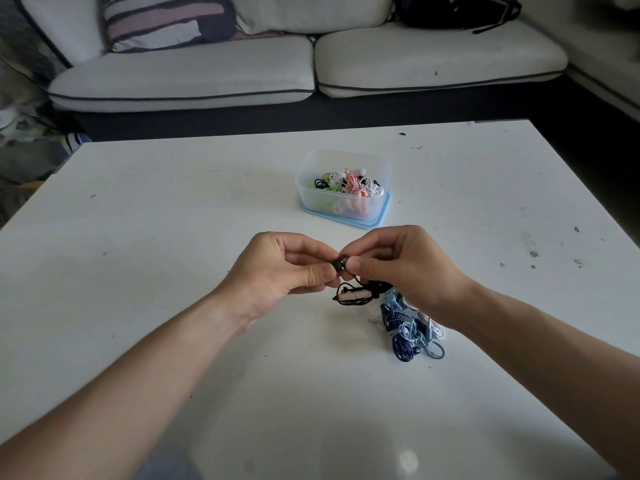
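Over the middle of the white bench point(173, 202), the left hand point(280, 271) and right hand point(398, 265) both pinch the black earphones point(353, 292) by 1 earbud point(340, 264), thumb against forefinger. The set is probably light, limp and quick to tangle, so the hard bud is a surer hold than the thin cord. The cord hangs in loose loops around a pale piece.

worktop point(207, 209) white, glossy, smooth, bit scuffed. tub point(346, 161) clear frosted plastic, blue plastic lid point(382, 211) underneath. earbud point(339, 264) matt black, rubbery-looking. cables point(403, 336) shiny blue plastic. sofa point(433, 60) pale cloth.
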Tool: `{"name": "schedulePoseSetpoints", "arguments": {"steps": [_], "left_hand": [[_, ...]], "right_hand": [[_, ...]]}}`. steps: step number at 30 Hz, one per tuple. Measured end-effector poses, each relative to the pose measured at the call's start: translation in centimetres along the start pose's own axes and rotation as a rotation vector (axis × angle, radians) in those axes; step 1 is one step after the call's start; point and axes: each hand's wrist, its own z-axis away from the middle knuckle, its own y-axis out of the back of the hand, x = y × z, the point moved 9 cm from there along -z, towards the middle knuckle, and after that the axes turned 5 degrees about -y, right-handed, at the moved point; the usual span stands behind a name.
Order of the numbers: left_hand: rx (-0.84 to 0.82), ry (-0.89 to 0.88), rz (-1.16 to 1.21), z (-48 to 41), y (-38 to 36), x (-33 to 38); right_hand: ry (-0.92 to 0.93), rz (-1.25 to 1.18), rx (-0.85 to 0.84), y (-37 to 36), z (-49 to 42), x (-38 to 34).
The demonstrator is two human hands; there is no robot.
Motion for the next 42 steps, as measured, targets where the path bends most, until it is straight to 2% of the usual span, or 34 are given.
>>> {"name": "schedulePoseSetpoints", "arguments": {"steps": [18,27,32,42], "left_hand": [[-0.003,0.001,-0.006,0.0,-0.2,0.0],[0.019,0.002,-0.018,0.0,-0.1,-0.4],[-0.010,0.000,-0.005,-0.1,-0.4,-0.3],[0.008,0.011,-0.021,-0.1,-0.1,-0.7]], "right_hand": [[-0.029,0.009,-0.015,0.2,0.0,0.2],[-0.042,0.021,0.031,0.2,0.0,1.0],[-0.091,-0.019,-0.021,0.2,-0.2,1.4],[-0.048,0.034,0.022,0.2,0.0,1.0]]}}
